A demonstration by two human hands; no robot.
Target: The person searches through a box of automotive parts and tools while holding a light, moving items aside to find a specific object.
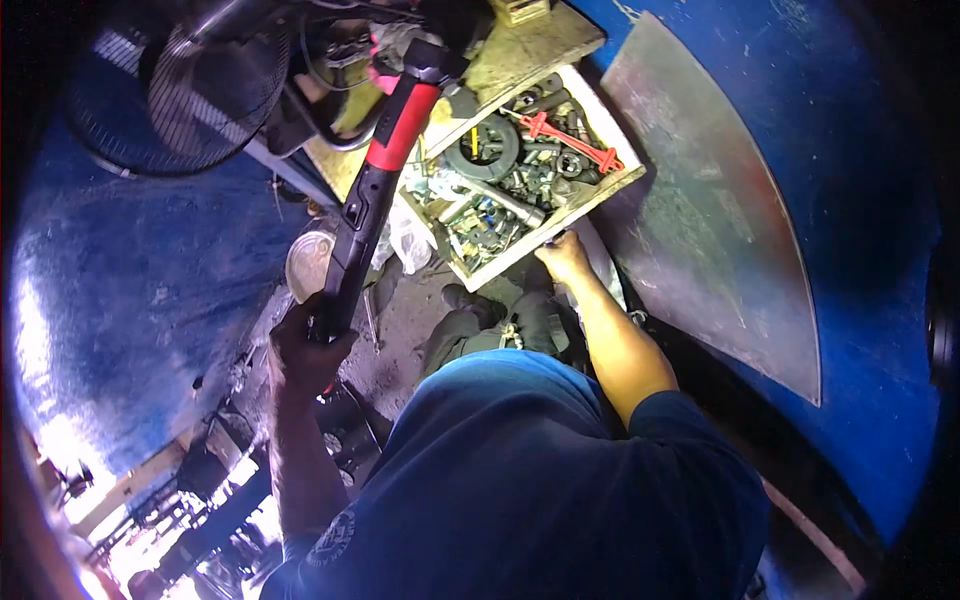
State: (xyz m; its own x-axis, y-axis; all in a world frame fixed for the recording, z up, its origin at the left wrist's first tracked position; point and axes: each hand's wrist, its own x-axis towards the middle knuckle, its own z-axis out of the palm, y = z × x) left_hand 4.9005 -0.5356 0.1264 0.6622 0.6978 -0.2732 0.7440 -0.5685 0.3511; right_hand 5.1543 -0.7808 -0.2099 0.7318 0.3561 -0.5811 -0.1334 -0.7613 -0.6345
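Note:
My left hand [309, 337] is closed around the lower end of a black and red work light [375, 180], which slants up toward the drawer. An open wooden drawer [559, 225] juts from a workbench, full of metal sockets, fittings and small parts. At the drawer's front my right hand [564, 256] grips something dark, perhaps its handle; the fingers are partly hidden. Inside the drawer lie a dark round ring [482, 148], a red plastic tool [574, 142] and a metal cylindrical bar [506, 202].
A wire-caged fan [217, 97] stands at upper left. A round tin [311, 259] and a clear plastic bag [410, 244] are below the bench. The worn wooden benchtop [525, 49] is behind the drawer. A curved metal sheet [705, 217] leans against the blue wall at right.

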